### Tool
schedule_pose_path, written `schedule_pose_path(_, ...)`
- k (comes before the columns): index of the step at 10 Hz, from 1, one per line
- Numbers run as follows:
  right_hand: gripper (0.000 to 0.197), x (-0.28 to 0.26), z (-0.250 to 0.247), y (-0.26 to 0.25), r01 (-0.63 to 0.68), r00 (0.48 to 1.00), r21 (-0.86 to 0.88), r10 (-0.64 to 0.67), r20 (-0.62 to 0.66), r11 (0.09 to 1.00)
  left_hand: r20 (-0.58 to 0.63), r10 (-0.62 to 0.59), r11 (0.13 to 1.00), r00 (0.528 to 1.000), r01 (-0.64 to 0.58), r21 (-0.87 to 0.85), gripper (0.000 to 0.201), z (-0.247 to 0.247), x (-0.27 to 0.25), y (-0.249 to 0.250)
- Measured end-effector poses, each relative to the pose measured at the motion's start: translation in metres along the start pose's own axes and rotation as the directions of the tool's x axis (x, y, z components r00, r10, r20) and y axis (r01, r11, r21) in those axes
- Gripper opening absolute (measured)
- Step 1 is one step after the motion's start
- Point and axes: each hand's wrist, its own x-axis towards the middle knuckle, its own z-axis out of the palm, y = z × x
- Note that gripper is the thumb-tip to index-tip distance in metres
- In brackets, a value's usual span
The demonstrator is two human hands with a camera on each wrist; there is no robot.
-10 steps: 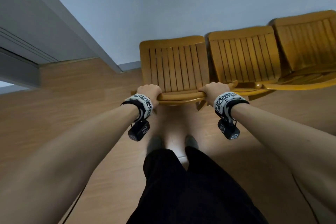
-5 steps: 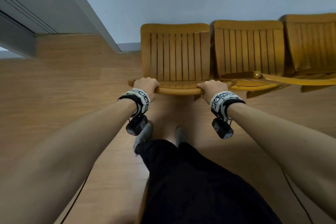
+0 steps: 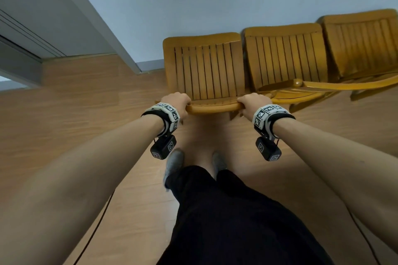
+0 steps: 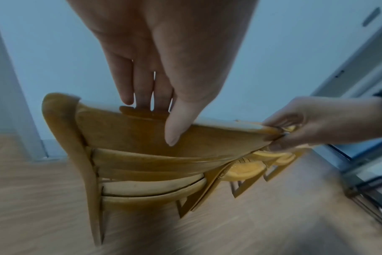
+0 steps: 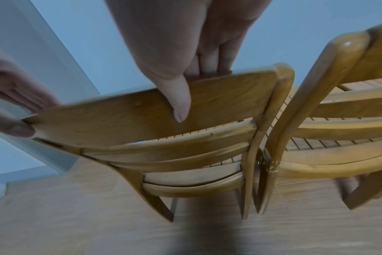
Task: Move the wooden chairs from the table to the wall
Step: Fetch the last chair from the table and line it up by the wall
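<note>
A wooden slatted chair (image 3: 204,69) faces the pale wall (image 3: 193,6), leftmost in a row of three. My left hand (image 3: 175,103) grips the left end of its top back rail (image 3: 213,108), and my right hand (image 3: 253,103) grips the right end. In the left wrist view the left hand (image 4: 161,110) has its thumb on the near face of the rail (image 4: 207,138) and fingers over the far side. In the right wrist view the right hand (image 5: 192,82) holds the rail (image 5: 142,117) the same way. The second chair (image 3: 286,56) stands close on the right.
A third wooden chair (image 3: 364,43) stands further right along the wall. A grey door frame (image 3: 90,17) runs at the left, with a sliding track (image 3: 21,34) beyond it. My legs and feet (image 3: 174,163) stand on the wood floor (image 3: 75,114) right behind the chair.
The view has shifted and tilted; the held chair stays at the wall beside the other two. Both hands keep their grip on the top rail.
</note>
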Motion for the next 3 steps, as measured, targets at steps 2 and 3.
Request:
schedule_pose_path(2, 0.007, -0.025, -0.023, -0.006, -0.125, 0.992, 0.083, 0.125, 0.001, 0.989, 0.079, 0.16, 0.979, 0.984, -0.168, 0.115, 0.02, -0.022, 0.003, 0.0)
schedule_pose_path(3, 0.024, -0.042, -0.033, -0.011, -0.237, 0.971, 0.142, 0.24, -0.002, 0.961, 0.029, 0.268, 0.957, 0.963, -0.27, 0.104, 0.033, -0.036, 0.009, 0.003)
